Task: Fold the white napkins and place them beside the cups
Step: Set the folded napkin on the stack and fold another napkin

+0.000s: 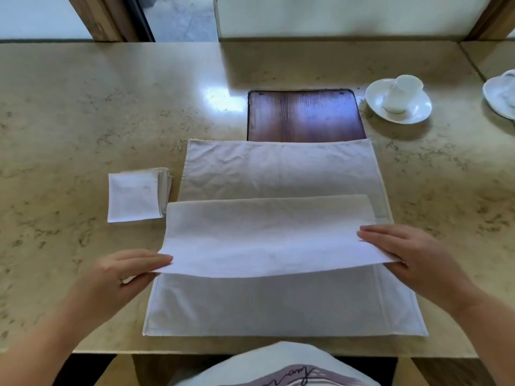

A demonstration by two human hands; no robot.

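Head view looks down on a beige marbled stone table (83, 121), where we hold a large white cloth napkin (267, 235) in the lower middle of the frame. Our left hand (119, 277) pinches the napkin's left end between thumb and fingers, and our right hand (404, 254) pinches its right end the same way, fingers on top. The held edge is raised off the surface, while the napkin's far edge rests on another large white cloth (278, 171) spread flat beneath it; that lower cloth reaches from the table's near edge up to the frame's middle.

Left of centre, just beside the spread cloth, a small stack of folded white square napkins (133, 197) lies on the table. Above the spread cloth, a dark reddish-brown wooden tray (305, 115) with rounded corners has its near edge covered by the cloth.

In the upper right, a small white porcelain cup (401, 93) sits on a white saucer (418, 112), well apart from both hands. At the right edge, a second white saucer with a cup (501, 96) is cut off by the frame.
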